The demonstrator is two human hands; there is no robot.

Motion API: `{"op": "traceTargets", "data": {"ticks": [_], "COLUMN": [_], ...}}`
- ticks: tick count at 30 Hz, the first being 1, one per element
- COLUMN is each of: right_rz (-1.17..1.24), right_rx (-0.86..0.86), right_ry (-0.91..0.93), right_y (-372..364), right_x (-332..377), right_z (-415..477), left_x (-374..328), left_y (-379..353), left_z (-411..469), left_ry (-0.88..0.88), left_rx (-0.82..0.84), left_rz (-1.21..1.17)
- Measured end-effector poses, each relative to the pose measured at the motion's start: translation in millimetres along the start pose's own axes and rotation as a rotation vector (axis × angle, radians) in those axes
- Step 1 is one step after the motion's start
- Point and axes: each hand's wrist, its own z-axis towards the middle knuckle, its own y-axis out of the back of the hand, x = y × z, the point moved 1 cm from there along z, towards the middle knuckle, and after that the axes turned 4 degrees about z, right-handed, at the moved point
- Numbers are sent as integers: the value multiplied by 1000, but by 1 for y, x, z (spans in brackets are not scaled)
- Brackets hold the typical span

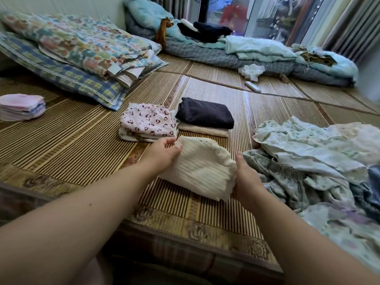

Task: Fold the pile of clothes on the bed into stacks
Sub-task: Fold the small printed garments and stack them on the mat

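A folded cream ribbed garment [202,168] is held just above the bamboo mat [78,138] between both hands. My left hand [162,152] grips its left edge near the far corner, fingers curled over the cloth. My right hand [245,175] holds its right edge, thumb up against the fabric. Behind it stand two folded stacks: a pink heart-print stack [148,122] and a dark navy piece on a cream one [205,115]. The unfolded pile of pale floral clothes [314,161] lies to the right.
A small stack of pink cloths [21,106] sits at far left. Pillows [67,56] lean at the back left, and rolled bedding [257,56] lines the far side. A white remote [252,86] and a crumpled white cloth [251,71] lie near it.
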Motion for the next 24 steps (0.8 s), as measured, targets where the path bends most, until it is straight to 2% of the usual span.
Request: {"op": "traceTargets", "data": {"ticks": [2,6,10,13,15,18,20,24], "right_rz": [-128,-540,-680,-787,-711,-411,-204,56], "right_rx": [-27,-128,-107,-89,-61,2,22,109], "right_ry": [-43,82,7,29,77,104,78,-53], "right_y": [0,2,-10,-19,-22,-18,-14,-12], "right_x": [-3,-12,-9,-2,0,-2,-3,3], "right_z": [12,22,31,33,35,32,32,33], "left_x": [4,16,15,7,3,3,4,3], "left_y": [-11,-20,-21,-23,-24,-24,-21,-16], "left_z": [12,21,31,34,34,37,35,31], "left_ry": [136,244,333,381,362,289,238,90], "left_rx": [8,-1,10,79,122,125,114,79], "left_rz": [145,508,425,356,355,322,230,42]}}
